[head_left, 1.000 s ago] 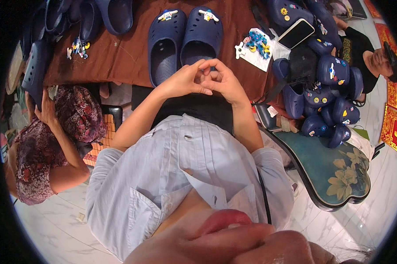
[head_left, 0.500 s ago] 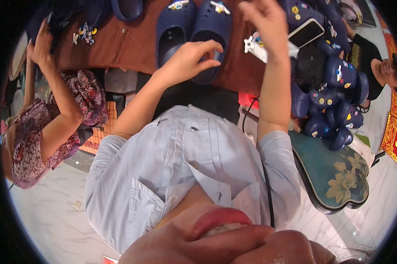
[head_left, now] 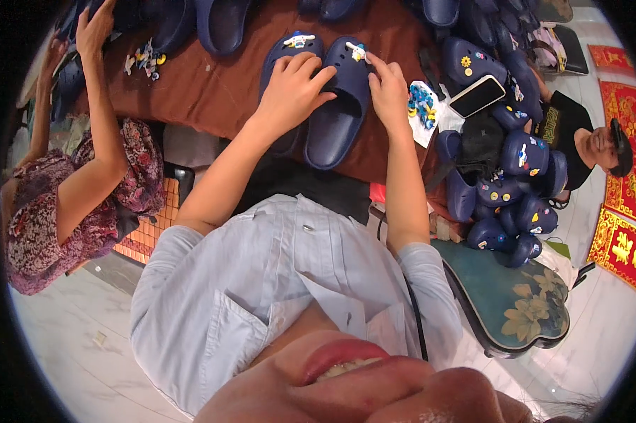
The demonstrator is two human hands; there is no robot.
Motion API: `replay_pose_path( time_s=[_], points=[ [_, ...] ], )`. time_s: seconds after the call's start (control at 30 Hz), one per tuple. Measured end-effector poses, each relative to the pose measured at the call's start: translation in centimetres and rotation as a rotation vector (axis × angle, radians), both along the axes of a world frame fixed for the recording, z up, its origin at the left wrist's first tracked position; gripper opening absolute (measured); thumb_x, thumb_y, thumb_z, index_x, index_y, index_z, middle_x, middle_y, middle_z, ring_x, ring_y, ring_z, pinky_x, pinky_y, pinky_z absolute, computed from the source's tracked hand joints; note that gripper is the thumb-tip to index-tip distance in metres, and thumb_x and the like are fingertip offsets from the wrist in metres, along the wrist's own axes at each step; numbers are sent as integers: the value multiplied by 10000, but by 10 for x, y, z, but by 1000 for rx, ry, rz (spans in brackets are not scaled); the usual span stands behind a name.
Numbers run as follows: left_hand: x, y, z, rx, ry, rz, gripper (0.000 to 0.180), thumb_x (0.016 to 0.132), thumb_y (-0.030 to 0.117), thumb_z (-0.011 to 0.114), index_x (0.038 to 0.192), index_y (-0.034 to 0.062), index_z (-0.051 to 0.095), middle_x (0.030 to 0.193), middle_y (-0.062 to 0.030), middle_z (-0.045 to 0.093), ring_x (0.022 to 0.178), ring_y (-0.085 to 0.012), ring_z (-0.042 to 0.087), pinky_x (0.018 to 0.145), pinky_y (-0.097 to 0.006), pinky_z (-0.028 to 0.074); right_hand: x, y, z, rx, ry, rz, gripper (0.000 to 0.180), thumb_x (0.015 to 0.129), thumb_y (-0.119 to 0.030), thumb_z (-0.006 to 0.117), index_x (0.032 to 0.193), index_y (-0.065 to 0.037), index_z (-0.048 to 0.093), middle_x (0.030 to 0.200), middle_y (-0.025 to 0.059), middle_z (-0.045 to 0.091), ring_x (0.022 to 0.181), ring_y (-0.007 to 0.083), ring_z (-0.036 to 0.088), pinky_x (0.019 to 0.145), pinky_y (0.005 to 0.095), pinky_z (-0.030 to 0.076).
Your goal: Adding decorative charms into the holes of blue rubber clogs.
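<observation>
Two dark blue clogs stand side by side in front of me, the left clog (head_left: 269, 69) and the right clog (head_left: 332, 144). On each toe sits a white cartoon charm, one on the left (head_left: 299, 41) and one on the right (head_left: 356, 51). My left hand (head_left: 293, 92) lies across the pair with curled fingers, its thumb at the right clog's opening; its exact hold is partly hidden. My right hand (head_left: 391, 92) touches the right clog's toe, index finger stretched to the side of the charm, thumb lower along the edge, the fingers apart.
A brown cloth (head_left: 191, 92) covers the table. Loose charms lie on a white sheet (head_left: 423, 134) and in a pile (head_left: 146, 59) at left. A phone (head_left: 477, 96) and heaped decorated clogs (head_left: 526, 151) are at right. One person (head_left: 85, 190) works at left; another (head_left: 571, 127) is at right.
My right hand has come down from above the loose charms to the right clog's toe. My left hand has shifted up over the clogs. The whole view has tilted slightly.
</observation>
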State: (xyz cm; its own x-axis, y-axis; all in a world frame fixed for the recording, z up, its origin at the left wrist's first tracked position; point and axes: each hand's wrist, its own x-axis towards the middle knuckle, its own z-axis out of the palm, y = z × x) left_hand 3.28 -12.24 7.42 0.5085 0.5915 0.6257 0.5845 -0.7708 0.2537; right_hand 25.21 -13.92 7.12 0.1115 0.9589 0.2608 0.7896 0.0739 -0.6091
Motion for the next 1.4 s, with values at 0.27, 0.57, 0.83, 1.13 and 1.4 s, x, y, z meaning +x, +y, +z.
replay_pose_path(
  time_s=[0.27,0.57,0.83,1.13,1.4],
  points=[
    [6,4,-32,58,91,53,470,719,148,741,1181,116,656,1039,-21,640,1033,-205,598,910,-395,432,1,26,-18,84,-272,-4,289,854,-35,593,1094,-112,734,956,164,596,937,358,591,854,449,495],
    [7,9,-32,127,75,78,435,707,146,736,1140,156,691,991,28,644,977,-161,613,872,-367,441,-6,37,-13,202,-347,24,174,838,-9,586,974,-11,693,831,156,580,841,347,585,781,402,495],
    [5,0,-28,142,74,91,448,672,150,747,1118,159,701,987,32,648,989,-166,610,881,-371,435,34,11,-15,266,-253,96,256,831,-94,627,1056,-111,747,933,149,661,952,344,597,857,461,471],
    [7,4,-32,129,55,111,455,650,161,752,1102,163,706,992,36,658,993,-169,612,881,-367,441,158,-30,-38,-159,-336,-357,246,790,-89,714,1029,-43,745,884,191,695,823,353,670,775,419,514],
    [11,8,-33,113,50,97,470,643,169,755,1110,159,699,987,33,656,985,-176,610,888,-369,444,158,-26,-42,-209,-334,-395,225,819,-144,695,1000,-17,737,931,223,710,872,383,695,776,443,530]
  ],
)
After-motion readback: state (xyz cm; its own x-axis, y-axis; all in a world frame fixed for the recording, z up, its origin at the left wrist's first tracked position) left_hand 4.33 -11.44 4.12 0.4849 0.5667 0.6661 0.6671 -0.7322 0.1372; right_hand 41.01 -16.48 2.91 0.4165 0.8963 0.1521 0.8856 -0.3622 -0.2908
